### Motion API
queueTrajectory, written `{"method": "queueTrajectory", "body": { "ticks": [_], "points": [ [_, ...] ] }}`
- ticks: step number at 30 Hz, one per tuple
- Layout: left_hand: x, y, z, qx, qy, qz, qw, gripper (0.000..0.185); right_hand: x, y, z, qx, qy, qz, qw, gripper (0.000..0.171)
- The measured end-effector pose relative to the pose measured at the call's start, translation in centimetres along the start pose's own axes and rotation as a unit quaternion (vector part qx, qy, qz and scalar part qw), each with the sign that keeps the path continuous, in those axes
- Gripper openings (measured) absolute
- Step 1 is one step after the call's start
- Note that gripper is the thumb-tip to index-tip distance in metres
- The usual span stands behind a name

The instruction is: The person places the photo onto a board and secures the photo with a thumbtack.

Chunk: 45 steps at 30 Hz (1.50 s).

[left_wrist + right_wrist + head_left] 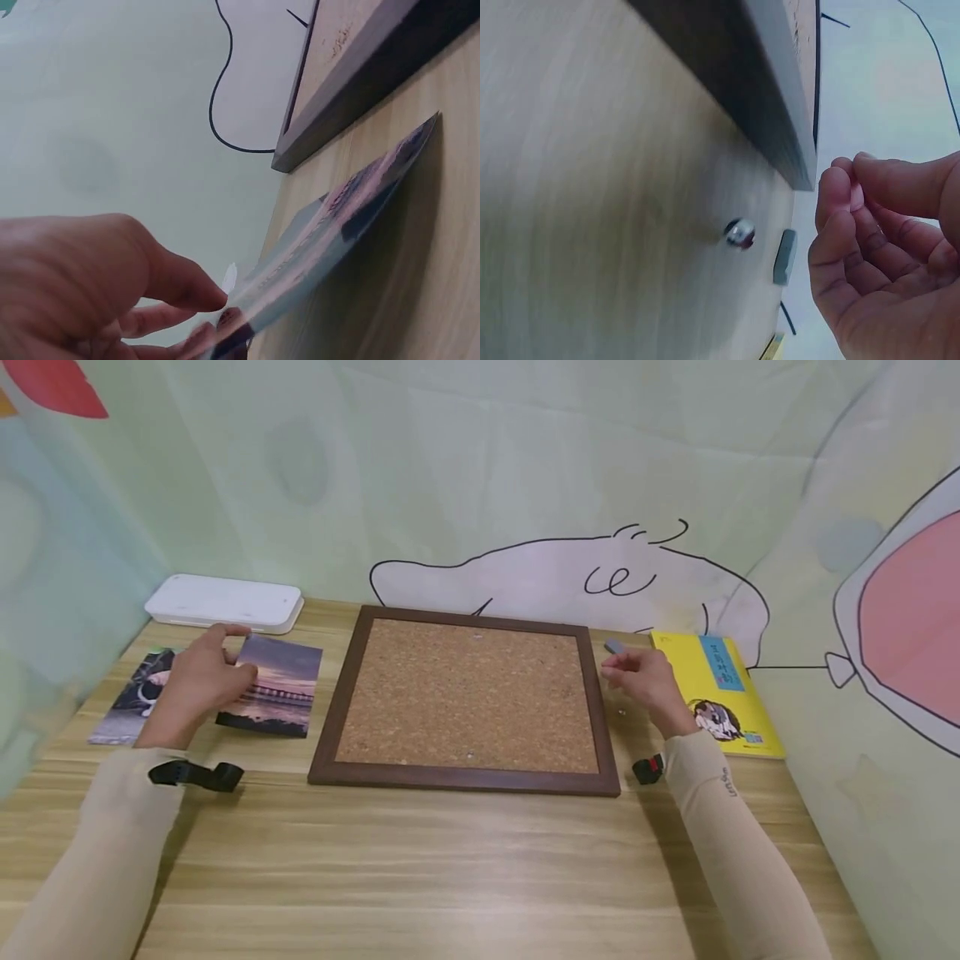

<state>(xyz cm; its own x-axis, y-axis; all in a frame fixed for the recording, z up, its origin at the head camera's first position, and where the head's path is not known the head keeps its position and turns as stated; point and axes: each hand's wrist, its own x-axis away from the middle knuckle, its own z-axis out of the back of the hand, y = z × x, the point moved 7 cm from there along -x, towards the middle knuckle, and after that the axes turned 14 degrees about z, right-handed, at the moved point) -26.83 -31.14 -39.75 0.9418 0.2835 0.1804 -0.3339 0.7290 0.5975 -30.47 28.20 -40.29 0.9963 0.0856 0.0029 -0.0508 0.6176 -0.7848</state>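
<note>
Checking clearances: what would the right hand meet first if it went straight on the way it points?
Probably the brown frame, though the right hand might pass above it; height is unclear.

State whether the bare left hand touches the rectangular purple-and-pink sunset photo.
Touching: the left wrist view shows the left hand pinching the edge of the sunset photo, with no gap between them.
</note>
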Motion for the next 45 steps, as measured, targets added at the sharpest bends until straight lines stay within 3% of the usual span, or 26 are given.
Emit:
{"method": "queueTrajectory", "body": {
  "ticks": [5, 14, 19, 27, 33, 45],
  "points": [
    [0.3, 0.2, 0.1, 0.05, -0.009, 0.012, 0.9987, 0.064, 0.0, -0.4, -0.4, -0.018, 0.006, -0.003, 1.0, 0.023],
    [0.6, 0.6, 0.4, 0.089, -0.015, 0.019, 0.9957, 0.059, -0.1, -1.4, -1.0, -0.034, 0.008, 0.017, 0.999, 0.024],
    [0.6, 1.3, -0.3, 0.11, -0.046, 0.019, 0.9927, 0.059, -0.1, -2.0, -1.3, -0.022, 0.014, 0.007, 1.0, 0.024],
    [0.8, 3.1, -1.7, 0.125, -0.068, 0.002, 0.9898, 0.058, 0.1, -3.1, -2.1, -0.041, 0.017, 0.003, 0.999, 0.021],
    [1.1, 4.3, -2.6, 0.138, -0.09, -0.001, 0.9864, 0.059, 0.0, -4.1, -2.9, -0.061, 0.009, 0.028, 0.998, 0.022],
    [0.8, 6.6, -3.7, 0.147, -0.095, -0.016, 0.9844, 0.056, -0.2, -5.6, -4.2, -0.061, -0.009, 0.052, 0.997, 0.016]
  ]
}}
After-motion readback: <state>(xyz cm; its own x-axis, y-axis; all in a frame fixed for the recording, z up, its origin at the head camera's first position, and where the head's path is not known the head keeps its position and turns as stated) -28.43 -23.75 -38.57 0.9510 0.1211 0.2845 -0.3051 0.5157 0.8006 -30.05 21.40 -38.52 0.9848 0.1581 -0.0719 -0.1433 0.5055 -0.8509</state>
